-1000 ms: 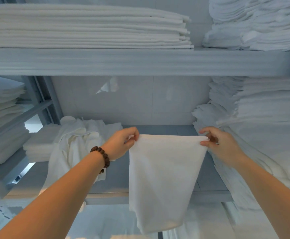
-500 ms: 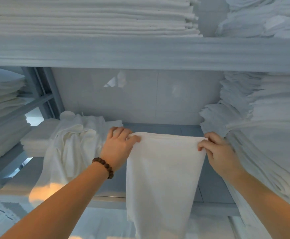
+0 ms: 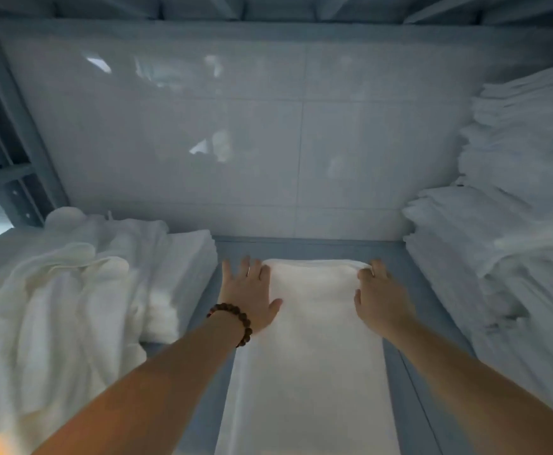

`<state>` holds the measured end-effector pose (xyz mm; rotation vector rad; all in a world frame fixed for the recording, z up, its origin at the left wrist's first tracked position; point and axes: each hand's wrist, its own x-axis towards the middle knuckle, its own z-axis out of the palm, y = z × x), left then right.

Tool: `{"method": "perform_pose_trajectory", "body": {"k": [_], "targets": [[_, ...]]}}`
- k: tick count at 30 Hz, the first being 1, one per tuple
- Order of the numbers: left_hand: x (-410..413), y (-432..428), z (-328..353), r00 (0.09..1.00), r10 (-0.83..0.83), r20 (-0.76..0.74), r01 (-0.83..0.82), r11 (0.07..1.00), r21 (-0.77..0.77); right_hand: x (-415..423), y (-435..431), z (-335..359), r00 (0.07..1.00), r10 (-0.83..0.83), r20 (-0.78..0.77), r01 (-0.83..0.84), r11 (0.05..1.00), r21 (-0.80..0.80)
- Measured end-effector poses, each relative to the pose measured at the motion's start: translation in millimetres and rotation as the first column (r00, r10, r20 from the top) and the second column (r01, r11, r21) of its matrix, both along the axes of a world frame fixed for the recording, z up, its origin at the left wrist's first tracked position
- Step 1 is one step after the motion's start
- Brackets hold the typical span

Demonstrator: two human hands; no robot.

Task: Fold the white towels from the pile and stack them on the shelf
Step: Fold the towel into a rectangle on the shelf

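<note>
Straight ahead of me, a long white towel point(image 3: 308, 339) lies flat on a grey-blue shelf point(image 3: 396, 257). It runs lengthwise down the middle of the shelf. Its far end stops short of the back edge, leaving a bare strip, and its near end runs out of the bottom of the view.

Both hands reach in on bare forearms, apart from each other, one at each far corner of the towel. The left hand point(image 3: 252, 293) lies palm down with fingers spread and straight. Its thumb rests on the cloth and its fingers reach over the towel's left side onto the shelf. A bracelet point(image 3: 232, 318) of dark brown beads circles that wrist. The right hand point(image 3: 378, 300) sits on the far right corner with its fingers bent over the cloth. I cannot tell whether it grips the corner or only presses on it.

Along the shelf's left side lies a rumpled pile point(image 3: 55, 307) of loose white towels, with a low folded stack point(image 3: 186, 257) just beside it, towards the middle. Tall stacks point(image 3: 505, 241) of folded white linen fill the right side. A glossy white tiled wall point(image 3: 235, 142) rises behind the back edge.
</note>
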<state>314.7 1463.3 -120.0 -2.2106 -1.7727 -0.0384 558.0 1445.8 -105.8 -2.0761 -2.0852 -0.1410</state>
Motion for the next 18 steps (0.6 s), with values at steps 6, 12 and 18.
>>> {"method": "perform_pose_trajectory", "body": {"k": [6, 12, 18], "targets": [[5.2, 51.3, -65.0, 0.999, 0.048, -0.018, -0.050, 0.991, -0.125, -1.7, 53.7, -63.3, 0.996, 0.015, 0.088, -0.005, 0.994, -0.108], [8.6, 70.3, -104.0, 0.997, 0.074, -0.030, -0.078, 0.976, -0.201, 2.5, 68.3, -105.1, 0.985, 0.013, 0.170, 0.029, 0.969, -0.244], [9.5, 47.9, -100.1, 0.995, 0.087, 0.038, -0.074, 0.965, -0.251, 8.6, 43.6, -104.9, 0.990, 0.069, 0.125, -0.029, 0.954, -0.299]]}}
